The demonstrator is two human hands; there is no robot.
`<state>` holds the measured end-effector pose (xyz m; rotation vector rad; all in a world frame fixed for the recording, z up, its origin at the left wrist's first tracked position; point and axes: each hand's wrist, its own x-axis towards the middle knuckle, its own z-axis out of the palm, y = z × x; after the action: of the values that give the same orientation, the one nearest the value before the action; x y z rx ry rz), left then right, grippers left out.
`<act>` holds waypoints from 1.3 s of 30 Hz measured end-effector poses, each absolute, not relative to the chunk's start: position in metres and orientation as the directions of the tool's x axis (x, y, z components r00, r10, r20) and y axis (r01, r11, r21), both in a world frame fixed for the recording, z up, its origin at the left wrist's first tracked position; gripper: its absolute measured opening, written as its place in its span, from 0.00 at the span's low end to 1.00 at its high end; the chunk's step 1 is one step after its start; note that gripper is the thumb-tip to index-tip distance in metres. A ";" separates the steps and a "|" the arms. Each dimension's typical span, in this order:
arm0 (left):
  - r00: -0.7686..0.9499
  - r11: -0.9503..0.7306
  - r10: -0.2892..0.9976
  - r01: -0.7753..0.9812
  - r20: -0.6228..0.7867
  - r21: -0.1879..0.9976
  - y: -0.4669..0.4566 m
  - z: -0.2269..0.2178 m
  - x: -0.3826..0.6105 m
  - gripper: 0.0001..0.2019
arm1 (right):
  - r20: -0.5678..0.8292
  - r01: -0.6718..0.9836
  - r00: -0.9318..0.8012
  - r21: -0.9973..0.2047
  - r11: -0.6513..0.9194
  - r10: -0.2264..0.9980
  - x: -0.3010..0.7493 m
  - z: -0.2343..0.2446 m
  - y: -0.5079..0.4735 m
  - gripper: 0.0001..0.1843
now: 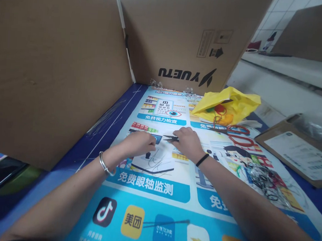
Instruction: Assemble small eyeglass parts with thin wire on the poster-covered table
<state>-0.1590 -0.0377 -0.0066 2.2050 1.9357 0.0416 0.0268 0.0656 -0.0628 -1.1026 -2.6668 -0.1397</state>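
Note:
My left hand (140, 144), with a silver bangle at the wrist, is closed in a pinch over a printed poster (156, 193) that covers the table. What it pinches is too small to name; thin dark threads (154, 160) lie just below it. My right hand (188, 142), with a black band at the wrist, is closed on small black snips (171, 138) whose tips point left toward the left hand. The two hands are a few centimetres apart.
Tall cardboard panels stand at the left (51, 65) and back (189, 38). A yellow plastic bag (231, 103) with coloured items and red cord (238, 135) lies at the back right. A clear bag of small parts (267, 179) and a flat cardboard parcel (299, 152) sit to the right.

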 end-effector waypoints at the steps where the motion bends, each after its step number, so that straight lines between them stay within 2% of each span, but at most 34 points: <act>1: 0.137 -0.117 0.980 0.983 -0.142 0.139 -0.041 -0.006 -0.153 0.10 | 0.265 0.705 -0.682 -0.006 0.709 0.681 0.027 -0.063 0.065 0.18; 6: 0.106 -0.106 0.986 0.994 -0.130 0.006 -0.046 -0.013 -0.138 0.10 | 0.266 0.694 -0.696 0.010 0.720 0.667 0.027 -0.062 0.065 0.15; 14: 0.130 -0.135 0.986 0.989 -0.101 -0.052 -0.044 -0.022 -0.130 0.12 | 0.274 0.702 -0.685 0.001 0.713 0.674 0.027 -0.062 0.064 0.13; 20: 0.135 -0.133 0.989 0.991 -0.066 0.034 -0.037 -0.027 -0.138 0.10 | 0.256 0.679 -0.707 -0.017 0.734 0.660 0.028 -0.059 0.063 0.12; 24: 0.123 -0.114 0.990 0.985 -0.069 0.129 -0.035 -0.021 -0.150 0.08 | 0.267 0.671 -0.708 -0.035 0.741 0.654 0.028 -0.060 0.064 0.11; 26: 0.117 -0.104 0.989 0.985 -0.088 0.139 -0.036 -0.017 -0.151 0.09 | 0.270 0.667 -0.709 -0.043 0.744 0.651 0.028 -0.060 0.065 0.11; 28: 0.097 -0.086 0.989 0.991 -0.112 0.100 -0.038 -0.015 -0.148 0.10 | 0.257 0.663 -0.715 -0.047 0.747 0.650 0.028 -0.059 0.064 0.11; 34: 0.102 -0.117 0.987 0.986 -0.127 -0.115 -0.045 -0.020 -0.125 0.12 | 0.240 0.668 -0.715 -0.045 0.743 0.657 0.028 -0.058 0.064 0.12; 39: 0.106 -0.133 0.984 0.971 -0.141 -0.197 -0.046 -0.022 -0.122 0.15 | 0.268 0.656 -0.717 -0.048 0.753 0.643 0.029 -0.059 0.065 0.11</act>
<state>-0.1216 -0.0459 -0.0220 2.3762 2.1030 -0.3797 0.0285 0.0648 -0.0593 -1.0156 -2.6833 -0.0730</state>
